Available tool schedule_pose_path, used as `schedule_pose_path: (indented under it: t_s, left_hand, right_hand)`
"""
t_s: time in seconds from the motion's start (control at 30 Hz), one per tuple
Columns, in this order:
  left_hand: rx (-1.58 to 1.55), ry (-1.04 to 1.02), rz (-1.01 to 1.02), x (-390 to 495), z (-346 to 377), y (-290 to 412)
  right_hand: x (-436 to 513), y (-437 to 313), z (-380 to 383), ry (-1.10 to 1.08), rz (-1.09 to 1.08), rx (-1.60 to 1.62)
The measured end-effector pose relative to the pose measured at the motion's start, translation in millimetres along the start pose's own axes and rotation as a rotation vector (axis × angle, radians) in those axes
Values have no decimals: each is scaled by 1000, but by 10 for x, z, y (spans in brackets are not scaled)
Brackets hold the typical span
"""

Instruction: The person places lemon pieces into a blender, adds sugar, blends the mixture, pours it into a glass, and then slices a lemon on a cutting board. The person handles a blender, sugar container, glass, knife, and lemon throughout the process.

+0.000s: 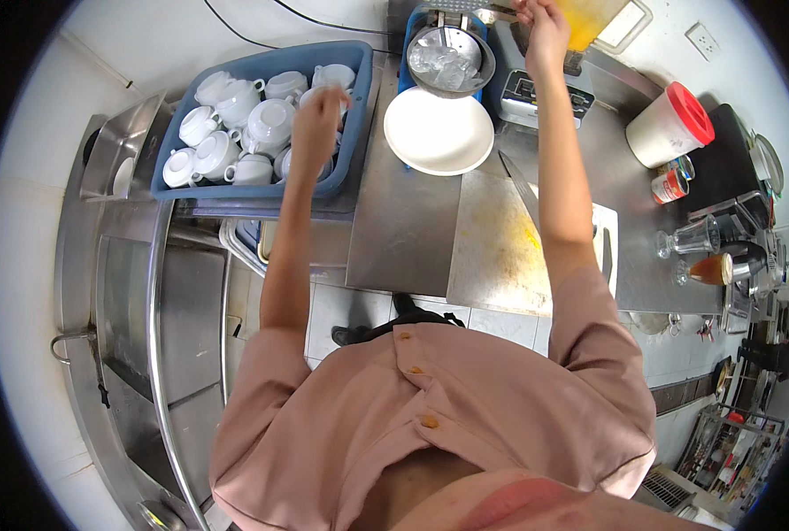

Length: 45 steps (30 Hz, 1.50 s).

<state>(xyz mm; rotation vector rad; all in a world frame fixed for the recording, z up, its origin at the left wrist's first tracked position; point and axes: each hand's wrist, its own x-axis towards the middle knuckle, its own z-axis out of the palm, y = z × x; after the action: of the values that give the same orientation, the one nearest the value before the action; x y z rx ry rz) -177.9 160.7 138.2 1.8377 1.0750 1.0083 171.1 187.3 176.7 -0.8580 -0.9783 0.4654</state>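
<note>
My right hand is raised at the top, its fingers curled beside a clear container with yellow contents; whether it grips that container cannot be told. Under it stands a grey blender base. My left hand, blurred, is over a blue plastic tub of white ceramic cups; its fingers are bent and what they hold, if anything, is unclear. Between the hands lie a white plate and a metal bowl of ice. A knife rests on the stained cutting board.
On the steel counter at the right stand a red-lidded container, a can, an empty footed glass and a glass of brown drink. A steel sink and rail run along the left.
</note>
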Motion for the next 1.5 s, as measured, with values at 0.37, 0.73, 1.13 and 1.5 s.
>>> schedule_pose_path:
  t_s: [0.37, 0.73, 1.13, 1.5]
  left_hand:
    - [146, 162, 92, -940, 1156, -597]
    - [124, 275, 113, -1000, 1305, -702]
    - [140, 166, -3, -1079, 1053, -581]
    - [186, 114, 32, -1080, 972, -568]
  right_hand:
    - [627, -564, 1057, -265, -267, -621]
    - [-979, -535, 1229, -165, -623, -225]
    - [905, -707, 1065, -301, 151, -78]
    - [865, -643, 1013, -386, 124, -56]
